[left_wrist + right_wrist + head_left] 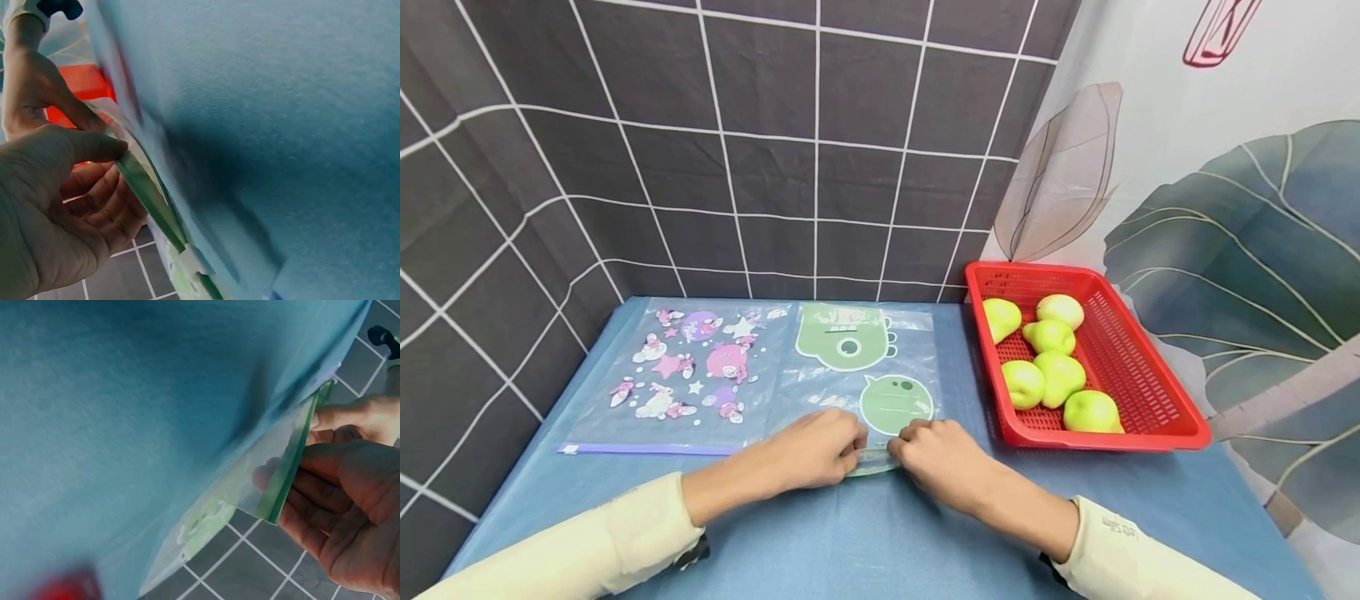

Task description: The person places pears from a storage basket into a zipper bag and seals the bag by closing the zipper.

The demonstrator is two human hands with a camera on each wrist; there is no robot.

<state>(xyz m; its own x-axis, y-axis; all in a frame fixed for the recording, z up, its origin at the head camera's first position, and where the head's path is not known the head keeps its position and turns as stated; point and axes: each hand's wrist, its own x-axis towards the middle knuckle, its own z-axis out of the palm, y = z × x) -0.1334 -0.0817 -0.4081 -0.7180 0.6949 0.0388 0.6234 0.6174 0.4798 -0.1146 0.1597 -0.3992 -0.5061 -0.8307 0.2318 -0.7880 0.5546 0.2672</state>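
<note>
A clear zip bag with green dinosaur prints [897,403] lies flat on the blue cloth, its near edge raised between both hands. My left hand [820,447] pinches that green-edged opening between thumb and fingers; a white slider [195,259] sits on the green zip strip [147,194] in the left wrist view. Close on its right, my right hand [946,464] pinches the same edge, and in the right wrist view its fingertips show through the clear film. The bag looks flat with nothing inside. Left of it lies a second clear bag with pink and purple prints [727,363].
A red basket [1150,392] holding several yellow-green pears [1060,377] stands at the right of the blue table cloth [850,550]. The second bag's purple zip strip [647,448] faces the near side. A dark grid-patterned curtain [775,175] hangs behind.
</note>
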